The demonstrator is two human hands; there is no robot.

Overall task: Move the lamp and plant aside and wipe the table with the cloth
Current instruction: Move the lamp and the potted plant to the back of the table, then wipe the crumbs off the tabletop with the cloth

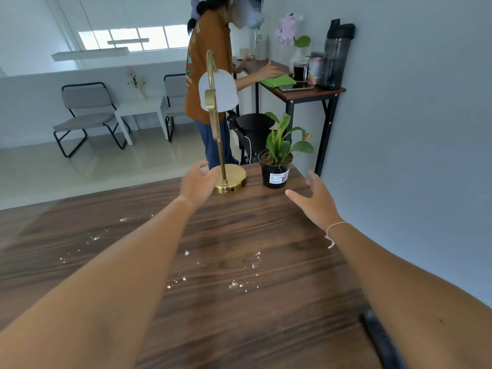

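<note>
Lamp first: the brass lamp with its round gold base and white shade (225, 155) stands at the far edge of the dark wood-grain table (239, 328), and just beside it, to the right, sits the green leafy plant in a black plastic pot (277, 163). We have both arms stretched toward them. Our left hand (198, 182) is spread, fingers curled at the base's left rim, whether touching we cannot tell. Our right hand (316, 198) hangs spread near the pot, apart from it, gripping nothing. White crumbs (237, 284) lie scattered nearer us, which is likely why both objects must go first. We judge the clearing step barely begun. No cloth shows on our table; a green cloth (278, 81) lies on the narrow desk behind (306, 93), under another person's hand.
</note>
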